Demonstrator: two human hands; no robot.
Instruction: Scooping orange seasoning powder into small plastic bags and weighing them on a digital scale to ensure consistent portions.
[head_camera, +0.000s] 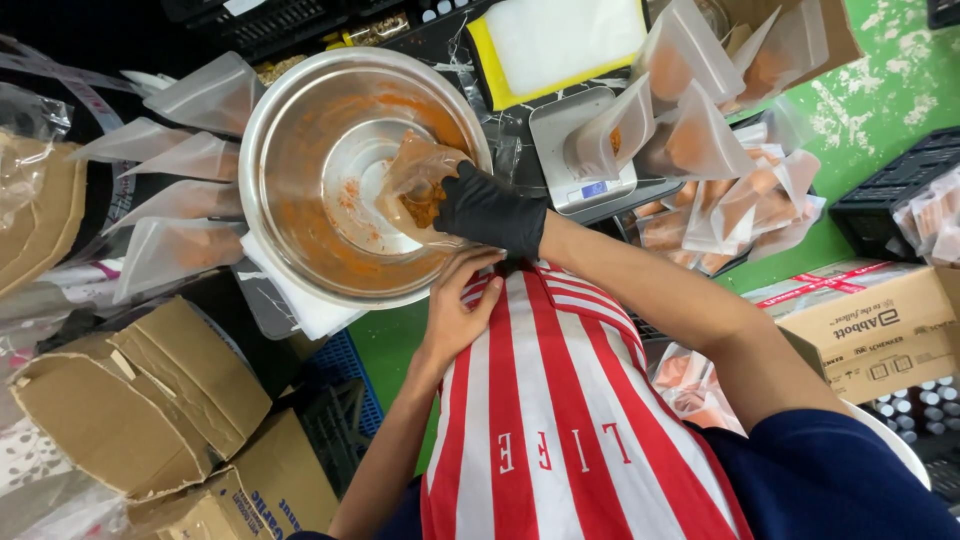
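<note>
Seen from the head camera, the right hand (490, 208), in a black glove, is closed around a small clear pouch (420, 185) holding orange-brown paste, and keeps it inside a large steel bowl (290, 110) smeared with the same paste. The pouch sits in the right half of the bowl, directly left of the gloved fingers; its long axis runs from near-right to far-left, with the open mouth seeming to point far-left toward the bowl's middle, though the film makes the mouth hard to read. The left hand (455, 310), bare, lies flat with fingers loosely spread on a red and white striped apron (540, 400), just near of the bowl's rim and holding nothing. The right hand is thus the one at the pouch; the left is close but apart from it. To the right of the bowl stands a small kitchen scale (585, 150) with a filled pouch on it, and more filled pouches (740, 190) pile up further right. Empty pouches (190, 160) fan out at the bowl's left, with torn cardboard boxes (130, 400) nearer.
</note>
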